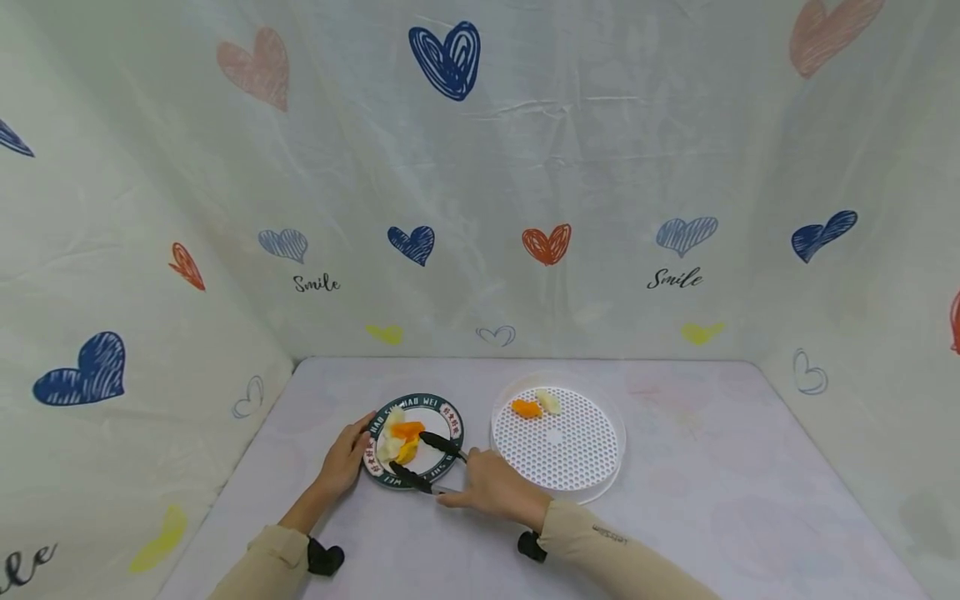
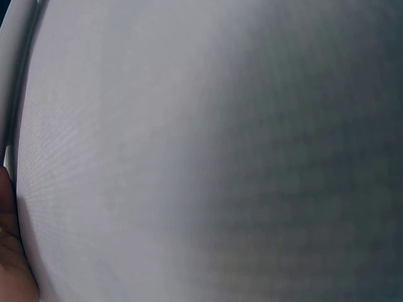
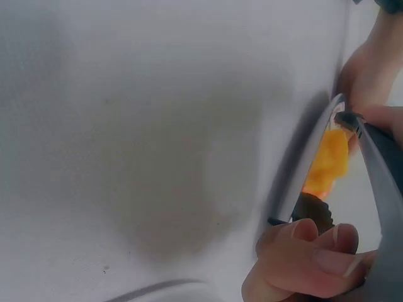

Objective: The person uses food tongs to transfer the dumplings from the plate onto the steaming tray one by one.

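Note:
A round plate with a dark green patterned rim bears orange, yellow and pale pieces of food. My left hand holds the plate at its left rim; only a sliver of that hand shows in the left wrist view. With my right hand I grip a pair of tongs, their black tips spread apart over the plate, on either side of the pieces. In the right wrist view, fingers curl round the tongs' arms, and a yellow piece shows between the arms.
Right of the plate lies a round white perforated tray with one orange piece and one pale piece near its far left edge. Both stand on a white-covered table. A heart-printed curtain surrounds the back and sides.

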{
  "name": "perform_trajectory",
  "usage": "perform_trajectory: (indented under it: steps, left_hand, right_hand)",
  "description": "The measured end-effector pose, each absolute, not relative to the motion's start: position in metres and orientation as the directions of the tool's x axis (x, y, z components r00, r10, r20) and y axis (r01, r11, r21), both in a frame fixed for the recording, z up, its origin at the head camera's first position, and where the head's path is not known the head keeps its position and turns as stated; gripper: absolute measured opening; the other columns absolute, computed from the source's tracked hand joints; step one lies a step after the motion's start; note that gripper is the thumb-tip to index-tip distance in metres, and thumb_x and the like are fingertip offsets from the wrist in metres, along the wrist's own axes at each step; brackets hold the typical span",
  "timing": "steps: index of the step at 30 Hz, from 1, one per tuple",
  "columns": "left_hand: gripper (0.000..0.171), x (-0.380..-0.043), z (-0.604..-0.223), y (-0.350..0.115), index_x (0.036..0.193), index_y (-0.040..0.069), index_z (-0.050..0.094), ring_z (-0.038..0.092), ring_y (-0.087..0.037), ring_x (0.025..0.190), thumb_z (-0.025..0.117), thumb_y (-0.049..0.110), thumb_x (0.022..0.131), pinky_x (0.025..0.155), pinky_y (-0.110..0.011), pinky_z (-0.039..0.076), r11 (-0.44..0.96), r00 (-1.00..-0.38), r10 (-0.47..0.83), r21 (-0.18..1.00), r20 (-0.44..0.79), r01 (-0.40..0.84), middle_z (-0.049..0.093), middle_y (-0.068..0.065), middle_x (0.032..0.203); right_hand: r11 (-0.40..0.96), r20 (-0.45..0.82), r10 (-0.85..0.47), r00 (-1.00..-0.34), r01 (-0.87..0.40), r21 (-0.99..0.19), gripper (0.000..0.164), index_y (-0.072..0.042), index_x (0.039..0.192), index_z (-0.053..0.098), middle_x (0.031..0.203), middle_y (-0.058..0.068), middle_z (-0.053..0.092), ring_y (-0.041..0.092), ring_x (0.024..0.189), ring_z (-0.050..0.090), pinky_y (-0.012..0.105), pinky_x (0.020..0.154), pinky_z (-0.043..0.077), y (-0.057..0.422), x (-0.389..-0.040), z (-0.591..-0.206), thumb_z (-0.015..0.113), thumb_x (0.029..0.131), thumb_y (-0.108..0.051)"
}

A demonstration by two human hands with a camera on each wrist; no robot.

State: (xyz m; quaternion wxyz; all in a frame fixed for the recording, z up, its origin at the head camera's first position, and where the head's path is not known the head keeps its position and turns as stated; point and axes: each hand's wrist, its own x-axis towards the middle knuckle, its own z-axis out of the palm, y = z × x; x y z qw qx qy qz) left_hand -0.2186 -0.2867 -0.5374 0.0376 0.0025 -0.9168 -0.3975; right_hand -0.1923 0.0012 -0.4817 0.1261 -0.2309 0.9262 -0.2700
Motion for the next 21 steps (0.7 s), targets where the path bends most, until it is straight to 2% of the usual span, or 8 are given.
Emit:
perform_trajectory:
  steps: [4,9,14,21]
  left_hand:
    - [0.045,-0.2191,-0.5369,-0.2873,0.151,0.001,0.039,0.047,-0.038,0.115,0.04,0.019,0.109,0.108,-0.058,0.034,0.683,-0.998,-0.032,0.73,0.059,0.021,0.051,-0.025,0.129]
    - [0.045,-0.2201,-0.533,-0.2876,0.151,0.002,0.038,0.047,-0.037,0.112,0.04,0.018,0.109,0.107,-0.058,0.035,0.679,-0.997,-0.035,0.734,0.062,0.021,0.052,-0.024,0.127]
    - [0.046,-0.2204,-0.5322,-0.289,0.152,0.002,0.037,0.046,-0.038,0.115,0.039,0.017,0.109,0.108,-0.058,0.034,0.683,-0.999,-0.038,0.73,0.037,0.001,0.05,-0.025,0.13]
    - [0.046,-0.2206,-0.5359,-0.2869,0.153,0.003,0.036,0.045,-0.038,0.119,0.039,0.019,0.109,0.11,-0.059,0.032,0.666,-0.999,-0.038,0.746,0.021,-0.01,0.049,-0.024,0.133]
  right_hand:
    - [0.75,-0.134,-0.488,-0.862,-0.336,-0.57,0.061,0.002,0.096,0.061,0.062,0.002,0.05,0.011,0.05,0.042,0.024,0.043,0.034,-0.0017,-0.195,-0.4841,0.078,0.08,-0.054]
    - [0.76,-0.148,-0.481,-0.864,-0.328,-0.561,0.06,0.002,0.097,0.062,0.067,0.003,0.052,0.013,0.054,0.044,0.024,0.045,0.037,-0.0054,-0.1976,-0.4819,0.077,0.081,-0.054]
    - [0.766,-0.154,-0.476,-0.866,-0.323,-0.557,0.059,0.001,0.098,0.062,0.067,0.003,0.052,0.012,0.054,0.043,0.024,0.045,0.036,-0.0076,-0.198,-0.4812,0.078,0.081,-0.053]
    - [0.766,-0.138,-0.469,-0.873,-0.324,-0.556,0.053,-0.003,0.089,0.059,0.067,0.003,0.051,0.013,0.054,0.043,0.025,0.046,0.037,-0.0032,-0.1936,-0.4825,0.077,0.081,-0.052]
